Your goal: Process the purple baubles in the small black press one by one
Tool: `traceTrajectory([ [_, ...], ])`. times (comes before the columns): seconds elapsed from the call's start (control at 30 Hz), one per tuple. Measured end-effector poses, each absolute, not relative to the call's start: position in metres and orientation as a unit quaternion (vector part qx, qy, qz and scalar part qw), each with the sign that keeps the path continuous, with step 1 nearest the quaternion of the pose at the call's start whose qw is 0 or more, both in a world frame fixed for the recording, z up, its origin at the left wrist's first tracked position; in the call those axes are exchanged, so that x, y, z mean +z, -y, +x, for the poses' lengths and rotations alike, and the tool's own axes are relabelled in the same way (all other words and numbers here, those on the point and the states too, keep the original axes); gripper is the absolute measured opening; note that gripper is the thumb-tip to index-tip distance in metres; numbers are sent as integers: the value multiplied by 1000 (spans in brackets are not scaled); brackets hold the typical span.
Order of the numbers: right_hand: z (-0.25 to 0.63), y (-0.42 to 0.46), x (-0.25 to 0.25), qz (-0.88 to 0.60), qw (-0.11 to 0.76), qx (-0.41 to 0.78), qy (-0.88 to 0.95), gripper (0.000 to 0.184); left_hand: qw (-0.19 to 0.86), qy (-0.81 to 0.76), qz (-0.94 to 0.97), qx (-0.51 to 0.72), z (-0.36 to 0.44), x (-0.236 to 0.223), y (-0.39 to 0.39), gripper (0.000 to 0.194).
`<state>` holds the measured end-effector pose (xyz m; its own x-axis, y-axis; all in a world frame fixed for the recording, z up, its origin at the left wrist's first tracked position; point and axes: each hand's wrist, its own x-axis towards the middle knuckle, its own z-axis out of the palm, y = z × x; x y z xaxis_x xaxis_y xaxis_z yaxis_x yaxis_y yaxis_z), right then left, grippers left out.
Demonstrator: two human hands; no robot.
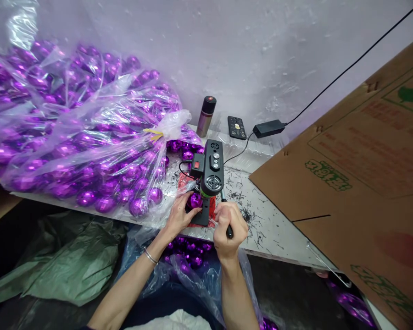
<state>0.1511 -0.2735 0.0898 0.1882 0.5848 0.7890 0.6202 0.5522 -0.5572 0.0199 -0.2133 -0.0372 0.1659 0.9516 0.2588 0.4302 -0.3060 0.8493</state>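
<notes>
Lever (pixel 230 232) points nearward, long axis perhaps sloping down.

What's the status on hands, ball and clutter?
Left hand holding purple ball, under machine head. Right hand gripping black handle. Black bits scattered over tabletop.

Bag (pixel 124 119) of baubles (pixel 105 204) on left of tabletop (pixel 271 231), machine (pixel 214 167) to its right, bottle (pixel 205 118) and phone (pixel 237 127) behind (adapter (pixel 269 128) beside the phone), carton (pixel 358 156) far right.

The table (pixel 278 236) bears bagged purple balls (pixel 89 137) and black scraps (pixel 249 215).
</notes>
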Motion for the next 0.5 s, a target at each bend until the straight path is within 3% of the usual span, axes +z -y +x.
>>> traceTrajectory([
  [0.27, 152, 275, 88, -475, 603, -18, 641, 30, 276, -473, 727, 415, 26, -50, 217, 57],
  [0.5, 153, 276, 84, -474, 599, -28, 645, 29, 312, -494, 702, 407, 31, -55, 213, 58],
])
